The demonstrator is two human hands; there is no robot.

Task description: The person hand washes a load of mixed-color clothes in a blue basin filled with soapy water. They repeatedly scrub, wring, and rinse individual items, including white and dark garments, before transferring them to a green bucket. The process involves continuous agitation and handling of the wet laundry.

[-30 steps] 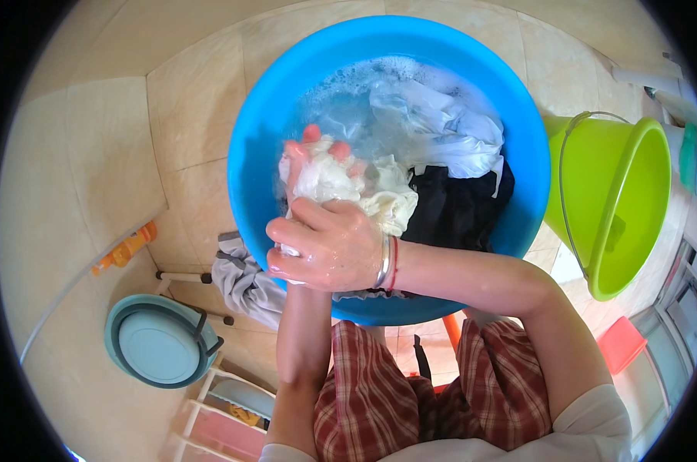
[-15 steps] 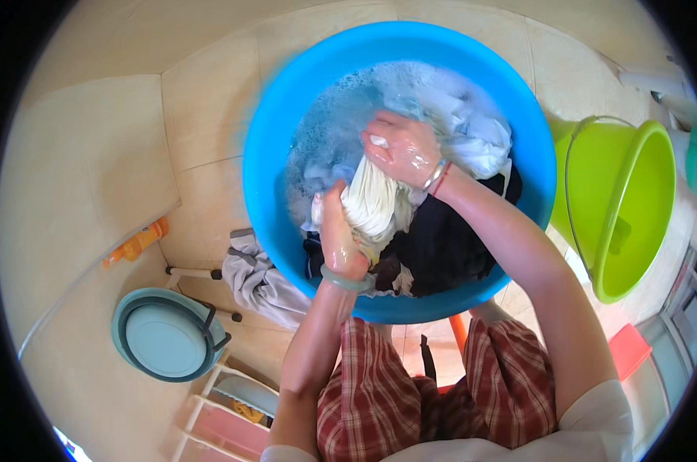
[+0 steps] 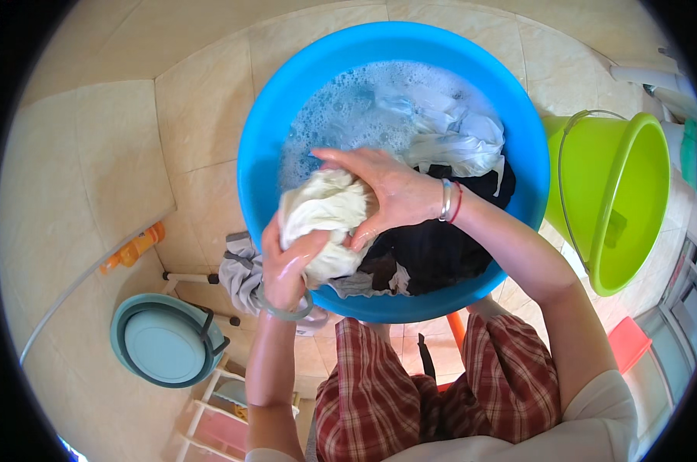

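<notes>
A person is bending over a round blue basin [image 3: 256, 165] that is filling the upper centre of the frame, and both hands are working on a bundled cream cloth [image 3: 321, 212] at the basin's lower left, just above the soapy water [image 3: 348, 112]. The left hand [image 3: 287, 266] is coming up from the lower edge, its grip closing around the lower end of the bundle, with the fingers wrapping the wet fabric. The right hand [image 3: 383, 192] is reaching in from the right, palm down, its grip clamping over the upper right side of the same bundle. The cloth is bunching into a thick lump whose long axis is running from the lower centre up toward the upper left of the frame, its rounded top pointing toward the basin's left wall.

Behind the hands, a pale grey-white garment [image 3: 456, 135] is lying half in the suds at the upper right of the basin, and a dark garment [image 3: 441, 246] is heaping at the lower right. A lime green bucket [image 3: 633, 208] is standing just beside the basin at the right of the frame. A teal lidded bin [image 3: 163, 343] is sitting at the lower left, with an orange bottle [image 3: 133, 248] lying on the tiled floor [image 3: 102, 146] above it.
</notes>
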